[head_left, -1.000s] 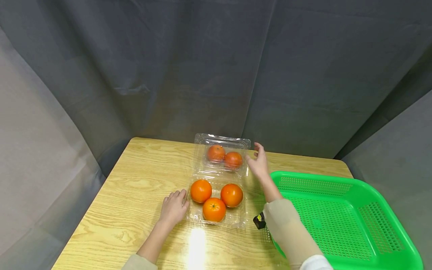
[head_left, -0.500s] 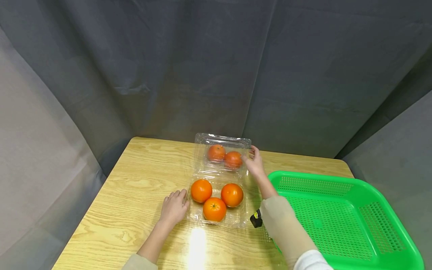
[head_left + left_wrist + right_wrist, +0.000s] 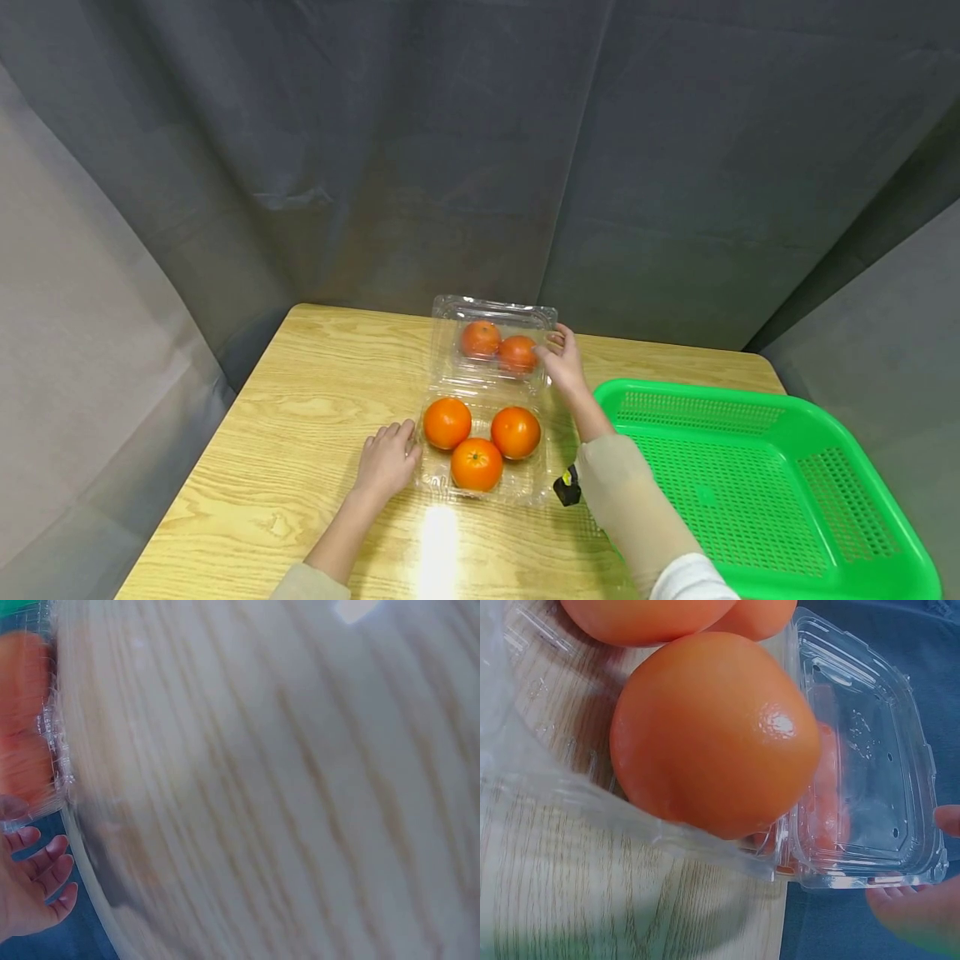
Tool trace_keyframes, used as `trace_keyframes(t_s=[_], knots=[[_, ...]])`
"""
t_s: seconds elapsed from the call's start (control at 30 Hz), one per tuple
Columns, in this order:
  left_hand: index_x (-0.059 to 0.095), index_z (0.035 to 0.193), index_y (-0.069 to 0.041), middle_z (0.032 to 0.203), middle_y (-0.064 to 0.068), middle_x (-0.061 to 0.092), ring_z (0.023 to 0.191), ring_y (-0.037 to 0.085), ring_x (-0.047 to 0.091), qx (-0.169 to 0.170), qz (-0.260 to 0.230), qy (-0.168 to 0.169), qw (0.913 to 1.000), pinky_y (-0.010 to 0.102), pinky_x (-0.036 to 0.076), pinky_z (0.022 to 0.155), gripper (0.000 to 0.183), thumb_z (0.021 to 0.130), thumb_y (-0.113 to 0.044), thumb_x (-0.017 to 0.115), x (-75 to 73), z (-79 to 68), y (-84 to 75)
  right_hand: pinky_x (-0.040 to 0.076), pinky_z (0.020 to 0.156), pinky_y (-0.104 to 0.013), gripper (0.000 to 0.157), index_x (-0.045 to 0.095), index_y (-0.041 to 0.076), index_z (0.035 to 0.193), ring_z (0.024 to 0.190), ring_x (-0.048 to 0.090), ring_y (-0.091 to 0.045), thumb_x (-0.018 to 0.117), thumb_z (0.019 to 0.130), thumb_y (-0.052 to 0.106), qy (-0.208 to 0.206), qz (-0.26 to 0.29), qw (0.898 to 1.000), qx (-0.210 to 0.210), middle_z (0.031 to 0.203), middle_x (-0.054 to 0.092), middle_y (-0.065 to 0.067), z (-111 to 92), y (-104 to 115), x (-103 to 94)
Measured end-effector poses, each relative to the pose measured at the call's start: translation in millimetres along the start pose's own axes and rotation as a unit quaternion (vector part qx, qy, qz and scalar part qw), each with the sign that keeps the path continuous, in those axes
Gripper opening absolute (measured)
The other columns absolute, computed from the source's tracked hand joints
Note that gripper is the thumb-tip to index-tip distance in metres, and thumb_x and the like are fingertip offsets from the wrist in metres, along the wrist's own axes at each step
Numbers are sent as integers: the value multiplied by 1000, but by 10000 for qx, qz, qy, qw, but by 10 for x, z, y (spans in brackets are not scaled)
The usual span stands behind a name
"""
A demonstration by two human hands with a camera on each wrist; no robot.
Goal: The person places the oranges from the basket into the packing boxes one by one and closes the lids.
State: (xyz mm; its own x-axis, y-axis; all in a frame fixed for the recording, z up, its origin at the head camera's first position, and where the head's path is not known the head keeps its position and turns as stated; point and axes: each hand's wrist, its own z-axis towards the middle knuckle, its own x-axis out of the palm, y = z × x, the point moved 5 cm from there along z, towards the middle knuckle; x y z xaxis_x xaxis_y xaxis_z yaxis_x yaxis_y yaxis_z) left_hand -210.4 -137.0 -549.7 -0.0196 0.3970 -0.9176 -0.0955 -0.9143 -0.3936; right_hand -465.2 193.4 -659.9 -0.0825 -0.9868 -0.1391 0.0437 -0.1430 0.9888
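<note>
A clear plastic clamshell container lies unfolded on the wooden table. In its base sit three oranges. Its raised lid is at the far side, and two redder round fruits show through the plastic; whether they lie in or behind it I cannot tell. My right hand grips the lid's right edge, thumb on one side and fingers on the other, as the right wrist view shows. Beside the base's left side, my left hand rests with loosely bent fingers, its thumb close to the plastic rim.
A green perforated plastic basket stands on the right, under my right forearm. Grey cloth curtains hang behind the table and at both sides. Near the basket's left rim, a black device shows beneath my right sleeve.
My right hand has moved slightly left, from beside the lid's right edge onto it, and its fingers have closed in. The left hand, container and oranges stay in place.
</note>
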Motion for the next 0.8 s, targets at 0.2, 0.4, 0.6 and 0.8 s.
trace_keyframes(t_s=[0.2,0.4,0.6,0.8], knots=[[55,102,-15,93,3,58,90,24,54,1,-31,2,10000,40,40,74,20,88,-28,52,2,-1,-4,36,99,-44,67,22,0,140,124,37,-38,56,83,7,58,119,9986,505,132,33,-26,-1111,1771,166],[55,105,-14,95,4,58,91,25,54,-13,-54,10,10000,40,40,75,23,88,-28,52,0,0,-2,33,100,-42,58,24,-7,136,121,38,-38,50,86,4,37,206,9968,771,132,32,-29,-1433,2320,175],[55,105,-13,94,4,59,90,25,54,11,-60,-9,10000,40,40,74,23,87,-28,52,-5,-3,-5,35,96,-39,51,31,-7,130,115,41,-33,52,89,14,-188,150,9968,768,126,39,-24,-1348,2273,131],[55,104,-14,93,3,58,90,25,53,2,-86,21,10000,40,39,74,22,87,-28,52,-6,-4,-11,35,86,-31,41,41,-5,121,102,42,-23,53,89,17,-696,42,9951,702,111,43,-14,-1328,2294,95]])
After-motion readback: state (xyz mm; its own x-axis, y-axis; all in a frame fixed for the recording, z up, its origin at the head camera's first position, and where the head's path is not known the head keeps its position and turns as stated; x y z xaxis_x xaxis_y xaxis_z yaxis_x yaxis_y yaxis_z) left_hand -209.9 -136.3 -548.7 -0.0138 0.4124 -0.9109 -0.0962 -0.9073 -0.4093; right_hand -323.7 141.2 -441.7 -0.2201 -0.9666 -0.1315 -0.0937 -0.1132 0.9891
